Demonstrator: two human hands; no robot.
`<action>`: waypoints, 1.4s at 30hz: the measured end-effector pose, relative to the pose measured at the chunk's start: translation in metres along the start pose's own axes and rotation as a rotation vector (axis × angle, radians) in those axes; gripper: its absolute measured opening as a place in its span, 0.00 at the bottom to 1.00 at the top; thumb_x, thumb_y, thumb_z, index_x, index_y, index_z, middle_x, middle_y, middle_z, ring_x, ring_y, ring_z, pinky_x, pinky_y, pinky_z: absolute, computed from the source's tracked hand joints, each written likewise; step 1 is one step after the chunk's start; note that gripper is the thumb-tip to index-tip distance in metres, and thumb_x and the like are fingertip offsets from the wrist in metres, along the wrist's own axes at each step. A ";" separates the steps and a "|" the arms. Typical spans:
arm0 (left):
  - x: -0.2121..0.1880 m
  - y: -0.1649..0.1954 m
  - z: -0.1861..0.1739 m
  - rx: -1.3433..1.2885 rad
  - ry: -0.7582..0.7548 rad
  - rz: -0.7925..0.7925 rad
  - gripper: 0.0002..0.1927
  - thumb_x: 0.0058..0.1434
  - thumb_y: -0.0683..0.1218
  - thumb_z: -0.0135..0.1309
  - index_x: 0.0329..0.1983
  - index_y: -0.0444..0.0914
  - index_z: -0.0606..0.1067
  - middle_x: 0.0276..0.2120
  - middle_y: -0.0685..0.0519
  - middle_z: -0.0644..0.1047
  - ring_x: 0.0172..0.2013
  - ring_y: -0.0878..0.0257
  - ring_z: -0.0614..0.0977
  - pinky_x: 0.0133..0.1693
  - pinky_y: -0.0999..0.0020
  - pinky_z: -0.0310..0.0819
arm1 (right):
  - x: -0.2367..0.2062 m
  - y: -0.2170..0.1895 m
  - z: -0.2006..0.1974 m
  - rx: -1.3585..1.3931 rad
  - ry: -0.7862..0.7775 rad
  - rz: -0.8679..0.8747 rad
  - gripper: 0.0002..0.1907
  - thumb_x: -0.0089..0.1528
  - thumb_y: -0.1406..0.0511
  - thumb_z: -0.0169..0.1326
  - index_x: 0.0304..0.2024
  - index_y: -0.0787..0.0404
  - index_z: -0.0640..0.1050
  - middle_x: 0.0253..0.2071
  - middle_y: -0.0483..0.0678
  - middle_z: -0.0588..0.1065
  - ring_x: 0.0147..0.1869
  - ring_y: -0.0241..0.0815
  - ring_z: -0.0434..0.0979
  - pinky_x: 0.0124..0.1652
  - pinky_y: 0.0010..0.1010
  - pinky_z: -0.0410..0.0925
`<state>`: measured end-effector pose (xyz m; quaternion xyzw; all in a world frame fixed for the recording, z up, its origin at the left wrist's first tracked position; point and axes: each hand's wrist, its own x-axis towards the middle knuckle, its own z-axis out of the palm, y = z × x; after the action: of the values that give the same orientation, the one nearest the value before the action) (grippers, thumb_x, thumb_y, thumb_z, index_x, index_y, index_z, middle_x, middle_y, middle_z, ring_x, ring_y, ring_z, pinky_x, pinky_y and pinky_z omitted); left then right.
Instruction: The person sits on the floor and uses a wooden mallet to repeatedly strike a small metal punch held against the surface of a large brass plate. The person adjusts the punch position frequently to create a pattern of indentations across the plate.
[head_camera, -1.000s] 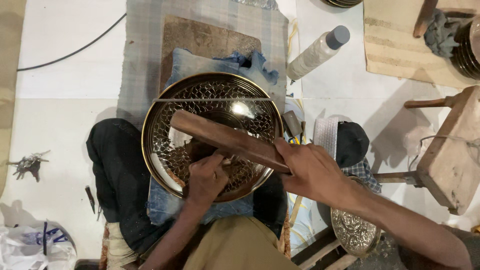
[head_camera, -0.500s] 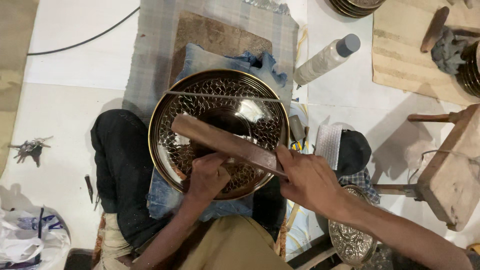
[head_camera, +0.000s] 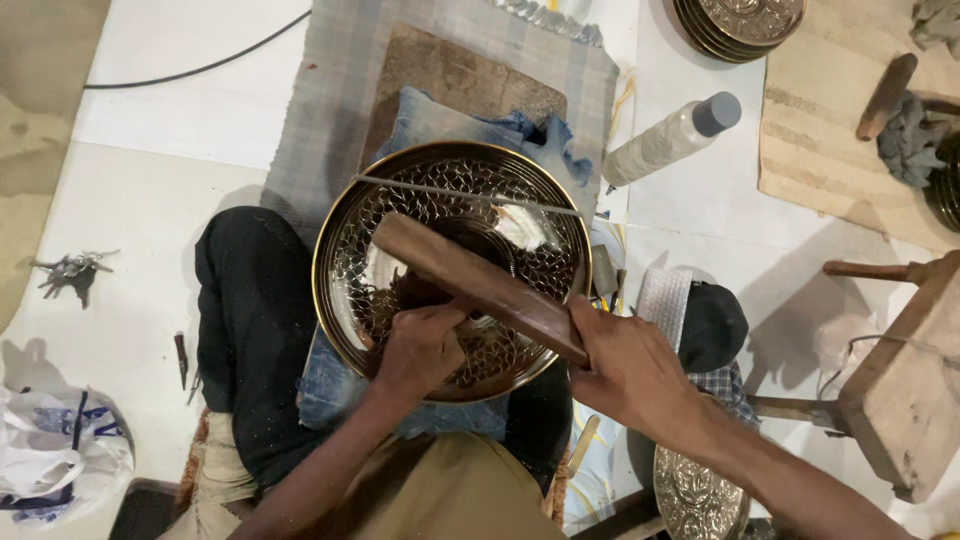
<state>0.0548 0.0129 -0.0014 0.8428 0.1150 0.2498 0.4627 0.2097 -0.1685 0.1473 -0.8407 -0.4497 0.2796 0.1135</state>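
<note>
My right hand (head_camera: 630, 370) clamps the wooden mallet (head_camera: 475, 285); left hand (head_camera: 420, 350) pinches a small, mostly hidden tool against the engraved brass tray (head_camera: 350, 240). Tray rests on my lap cushion (head_camera: 430, 115). Looks stiff, slippery, dentable; hold by rim.

The round metal tray (head_camera: 452, 270) is brass-golden with a net-like engraved pattern. The wooden mallet (head_camera: 478, 285) is dark brown. The cloth (head_camera: 330, 110) is grey checked.

Tray (head_camera: 345, 250) on lap cushion (head_camera: 420, 125); bottle (head_camera: 672, 140) right of it (keys (head_camera: 68, 272) far left).
</note>
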 end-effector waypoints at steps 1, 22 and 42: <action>0.002 -0.001 0.000 -0.009 -0.029 -0.021 0.23 0.58 0.32 0.47 0.56 0.39 0.76 0.38 0.45 0.84 0.33 0.57 0.88 0.36 0.66 0.85 | 0.000 0.000 0.001 -0.072 -0.015 0.032 0.32 0.44 0.73 0.59 0.52 0.67 0.69 0.21 0.59 0.75 0.21 0.54 0.79 0.23 0.40 0.71; 0.017 -0.001 -0.022 0.052 -0.205 0.002 0.30 0.51 0.32 0.51 0.58 0.43 0.78 0.26 0.47 0.83 0.23 0.53 0.84 0.28 0.60 0.81 | 0.003 0.000 0.017 0.025 0.053 0.041 0.27 0.45 0.71 0.60 0.48 0.65 0.71 0.20 0.59 0.76 0.23 0.55 0.80 0.27 0.40 0.72; 0.019 -0.007 -0.026 0.066 -0.251 0.008 0.24 0.57 0.41 0.59 0.58 0.47 0.78 0.28 0.45 0.83 0.24 0.54 0.85 0.29 0.59 0.81 | 0.001 0.011 0.034 0.154 0.186 0.007 0.21 0.44 0.73 0.59 0.41 0.67 0.71 0.21 0.56 0.76 0.22 0.48 0.80 0.24 0.38 0.70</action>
<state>0.0574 0.0437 0.0109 0.8827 0.0613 0.1403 0.4443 0.1984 -0.1759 0.1141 -0.8533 -0.4116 0.2344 0.2180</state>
